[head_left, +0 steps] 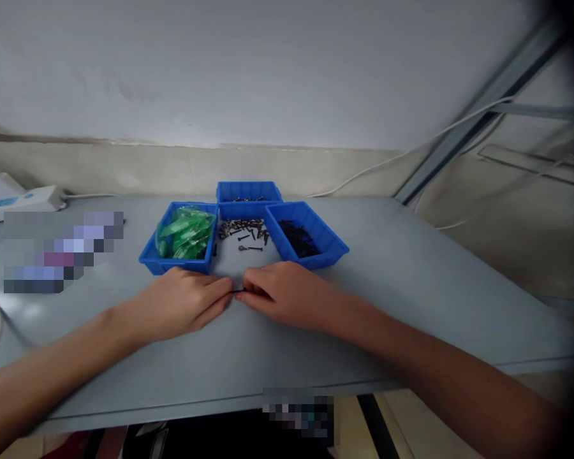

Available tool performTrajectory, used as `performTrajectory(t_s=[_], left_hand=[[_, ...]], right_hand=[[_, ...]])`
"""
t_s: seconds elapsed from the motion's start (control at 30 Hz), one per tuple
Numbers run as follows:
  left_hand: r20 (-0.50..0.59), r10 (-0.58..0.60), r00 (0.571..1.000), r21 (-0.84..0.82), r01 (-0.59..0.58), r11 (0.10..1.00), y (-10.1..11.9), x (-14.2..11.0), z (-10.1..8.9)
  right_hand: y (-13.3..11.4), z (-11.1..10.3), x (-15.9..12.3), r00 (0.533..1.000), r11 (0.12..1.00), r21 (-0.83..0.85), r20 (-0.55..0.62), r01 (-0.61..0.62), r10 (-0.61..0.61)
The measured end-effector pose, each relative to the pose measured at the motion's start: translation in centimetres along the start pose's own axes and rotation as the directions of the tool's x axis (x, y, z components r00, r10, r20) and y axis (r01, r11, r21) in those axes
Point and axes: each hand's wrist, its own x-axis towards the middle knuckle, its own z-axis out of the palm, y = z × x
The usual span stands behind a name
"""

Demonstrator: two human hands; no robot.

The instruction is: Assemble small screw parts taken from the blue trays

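Observation:
Both hands meet over the grey table, pinching the ends of a thin black screw point(238, 291); its ends are hidden by the fingers. My left hand point(184, 303) is closed on one end, just in front of a blue bin point(175, 262) with green plastic bags point(186, 231) in it. Closed on the other end is my right hand point(289, 294), near a second blue bin point(326, 250) holding small black pieces point(296, 239). Beyond the hands, loose screws point(243, 226) with dark shanks and some shiny metal ends lie between the bins.
A third blue bin point(249, 209) with small metal parts stands at the back, near the wall. At the left are a white power strip point(26, 203) and a blurred-out item point(64, 255). A white cable point(363, 171) runs behind the table point(402, 274) past a metal frame point(452, 137).

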Motion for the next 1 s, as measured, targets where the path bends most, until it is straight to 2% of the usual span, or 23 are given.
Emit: performTrajectory(t_s=[0.23, 0.33, 0.37, 0.4, 0.47, 0.5, 0.53, 0.57, 0.63, 0.7, 0.77, 0.87, 1.0], left_hand=[[0.014, 0.0, 1.0, -0.08, 0.001, 0.997, -0.1, -0.1, 0.2], [-0.013, 0.0, 1.0, -0.075, -0.001, 0.997, -0.1, 0.0, 0.2], [-0.018, 0.002, 1.0, -0.072, -0.003, 0.997, -0.1, 0.0, 0.2], [-0.019, 0.005, 1.0, -0.068, -0.006, 0.998, -0.1, 0.0, 0.2], [-0.015, 0.009, 1.0, -0.058, -0.01, 0.998, -0.1, 0.0, 0.2], [-0.012, 0.007, 1.0, -0.051, -0.008, 0.999, -0.1, 0.0, 0.2], [-0.01, 0.006, 1.0, -0.046, -0.006, 0.999, -0.1, 0.0, 0.2], [-0.01, 0.005, 1.0, -0.041, -0.006, 0.999, -0.1, -0.1, 0.2], [-0.02, 0.007, 1.0, -0.033, -0.007, 0.999, -0.1, -0.1, 0.3], [-0.038, 0.009, 0.999, -0.023, -0.01, 1.0, -0.2, -0.1, 0.4], [-0.05, 0.008, 0.999, -0.012, -0.008, 1.0, -0.3, -0.2, 0.6], [-0.052, 0.012, 0.999, -0.008, -0.013, 1.0, -0.3, -0.2, 0.8], [-0.044, -0.002, 0.999, -0.042, 0.0, 0.999, -0.3, -0.1, 0.7]], right_hand=[[0.1, 0.1, 0.0, 0.999, 0.993, 0.107, -0.022, 0.05, -0.048], [0.0, 0.1, -0.4, 0.983, 0.986, 0.065, -0.115, 0.152, -0.144], [-0.1, 0.1, -0.6, 0.96, 0.974, 0.041, -0.181, 0.223, -0.212], [-0.2, 0.1, -1.0, 0.915, 0.95, 0.01, -0.273, 0.312, -0.297], [-0.4, 0.1, -1.6, 0.757, 0.881, -0.082, -0.479, 0.467, -0.445], [-0.4, 0.1, -1.9, 0.676, 0.857, -0.129, -0.56, 0.5, -0.479], [-0.5, 0.1, -2.0, 0.65, 0.856, -0.163, -0.587, 0.49, -0.484], [-0.4, 0.1, -2.0, 0.649, 0.862, -0.194, -0.587, 0.468, -0.484], [-0.2, 0.2, -1.5, 0.739, 0.891, -0.226, -0.497, 0.395, -0.454], [0.2, 0.4, -0.8, 0.852, 0.935, -0.181, -0.388, 0.304, -0.352], [0.4, 0.4, -0.2, 0.924, 0.966, -0.112, -0.284, 0.233, -0.256], [0.5, 0.4, 0.1, 0.967, 0.979, -0.067, -0.156, 0.191, -0.2], [0.3, 0.3, 0.0, 0.978, 0.983, -0.05, -0.105, 0.177, -0.181]])
